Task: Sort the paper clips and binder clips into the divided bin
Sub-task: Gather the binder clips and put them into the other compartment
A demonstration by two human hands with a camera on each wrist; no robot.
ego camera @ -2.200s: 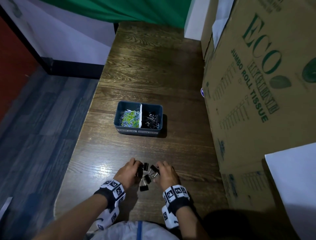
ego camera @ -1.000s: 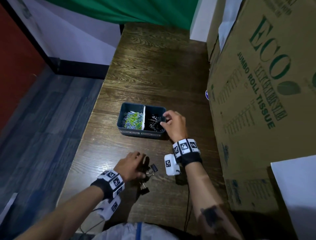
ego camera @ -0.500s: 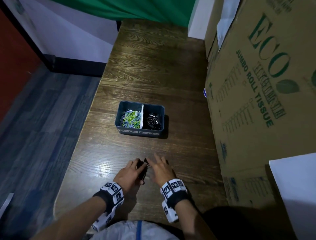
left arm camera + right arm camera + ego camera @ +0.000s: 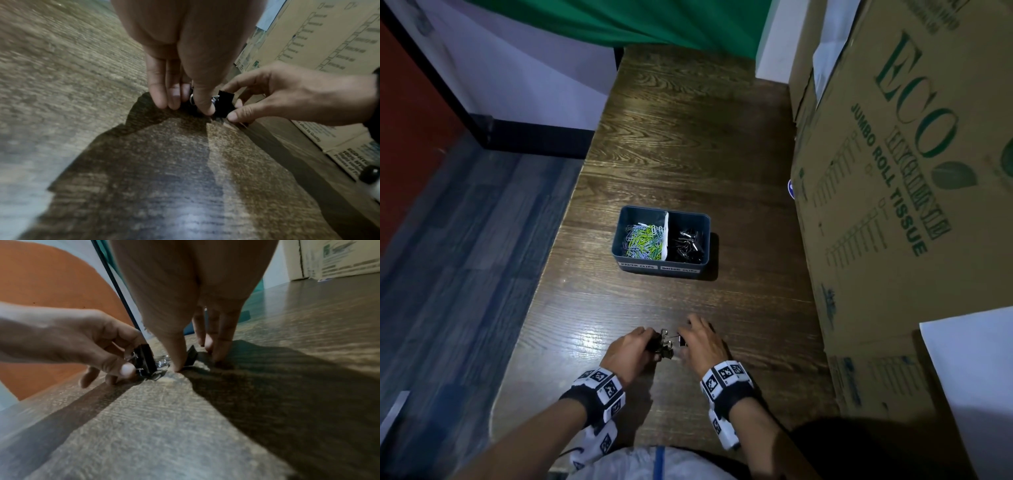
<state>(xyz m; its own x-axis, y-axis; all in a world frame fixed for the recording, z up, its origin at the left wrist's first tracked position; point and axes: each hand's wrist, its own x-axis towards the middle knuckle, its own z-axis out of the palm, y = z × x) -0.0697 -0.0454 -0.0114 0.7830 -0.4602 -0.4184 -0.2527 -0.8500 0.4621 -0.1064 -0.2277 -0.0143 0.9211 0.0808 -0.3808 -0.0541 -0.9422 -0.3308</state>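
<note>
The blue divided bin (image 4: 619, 236) stands mid-table, with coloured paper clips (image 4: 642, 238) in its left compartment and black binder clips (image 4: 688, 245) in its right one. Near the front edge a small cluster of black binder clips (image 4: 665, 343) lies between my hands. My left hand (image 4: 650, 340) pinches one black binder clip (image 4: 144, 361) between thumb and fingers, just above the wood. Thumb and forefinger of my right hand (image 4: 685, 335) pinch another black binder clip (image 4: 224, 105) that touches the table. The rest of the cluster is hidden under my fingers.
Large cardboard boxes (image 4: 893, 171) wall in the table's right side. The wooden table (image 4: 688, 137) runs back to a green cloth (image 4: 654, 20). Its left edge drops to a grey-blue floor (image 4: 465, 257). White paper (image 4: 972, 377) lies at lower right.
My right hand came back from the bin's right compartment to the clips at the front and now pinches one. My left hand stayed at the cluster, holding a clip.
</note>
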